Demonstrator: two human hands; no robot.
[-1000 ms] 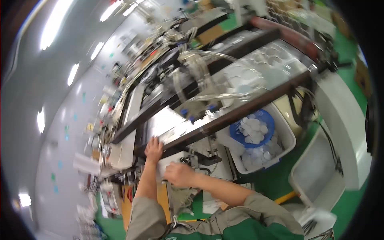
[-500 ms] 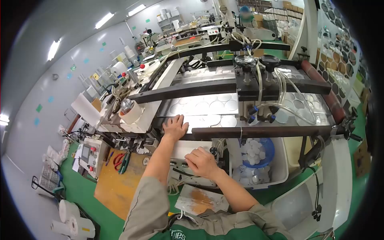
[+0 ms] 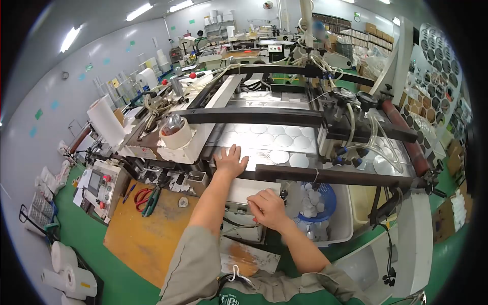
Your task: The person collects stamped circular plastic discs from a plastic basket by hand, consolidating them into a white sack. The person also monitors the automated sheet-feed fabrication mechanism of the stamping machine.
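Observation:
My left hand (image 3: 230,162) lies with its fingers spread on the front left of the machine's metallic bed (image 3: 244,133), holding nothing. Rows of round discs (image 3: 278,156) show on the bed to the right of it. My right hand (image 3: 268,207) hovers lower down, in front of a white box-like part (image 3: 252,191); its fingers are curled together, and what they hold, if anything, is hidden. Above the bed run dark crossbars (image 3: 254,116). A dark front bar (image 3: 333,176) begins just right of my left hand.
A blue basket (image 3: 330,201) of round pieces sits in a grey bin (image 3: 347,229) at right. Red scissors (image 3: 144,199) and green-handled pliers (image 3: 151,202) lie on a brown board (image 3: 147,234). A control panel (image 3: 101,185) stands left. Farther back is another person (image 3: 319,31).
The whole view has shifted and turned slightly. The crossbar assembly with the hoses sits farther right relative to the bed. Both hands keep nearly the same places on and before the machine.

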